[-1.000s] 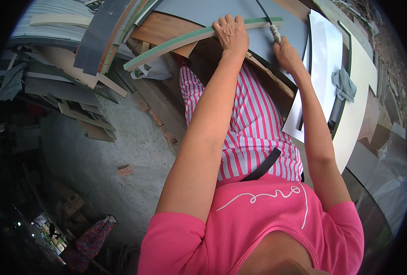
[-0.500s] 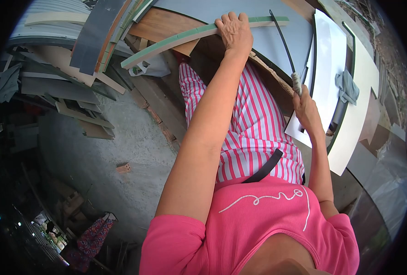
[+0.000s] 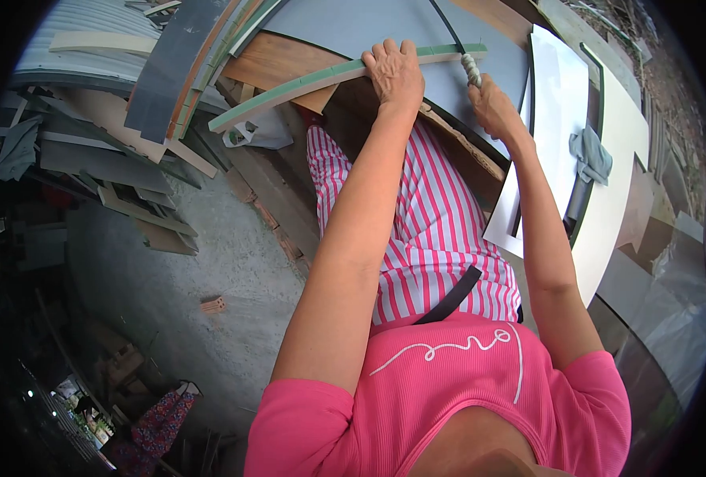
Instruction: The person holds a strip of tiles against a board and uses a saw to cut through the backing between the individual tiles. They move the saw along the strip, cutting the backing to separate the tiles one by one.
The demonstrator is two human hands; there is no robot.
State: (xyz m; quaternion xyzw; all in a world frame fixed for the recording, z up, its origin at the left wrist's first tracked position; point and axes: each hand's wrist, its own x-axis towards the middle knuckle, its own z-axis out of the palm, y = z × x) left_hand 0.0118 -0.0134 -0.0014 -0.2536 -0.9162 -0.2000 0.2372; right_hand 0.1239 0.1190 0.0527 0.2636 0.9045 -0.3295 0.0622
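Note:
A long green-topped strip with notch lines (image 3: 289, 89) lies across the bench's grey board (image 3: 333, 22) and wooden plank. My left hand (image 3: 395, 73) is closed over the strip right of its middle, fingers curled over the far edge. In my right hand (image 3: 492, 107) is the wrapped handle of a thin dark blade tool (image 3: 448, 28). The blade crosses the strip near its right end and runs out of view at the top. Where exactly blade and strip touch is too small to tell.
White panels (image 3: 558, 87) with a grey cloth (image 3: 591, 156) lie at the right. Stacked dark boards (image 3: 179, 60) lean at the upper left, above more offcuts. A white plastic bag (image 3: 261, 133) is under the strip. A brick piece (image 3: 213, 304) rests on the concrete floor.
My right hand has pushed the blade tool forward and left over the strip. My left hand still holds the strip and appears slightly lower, as the view has shifted a little.

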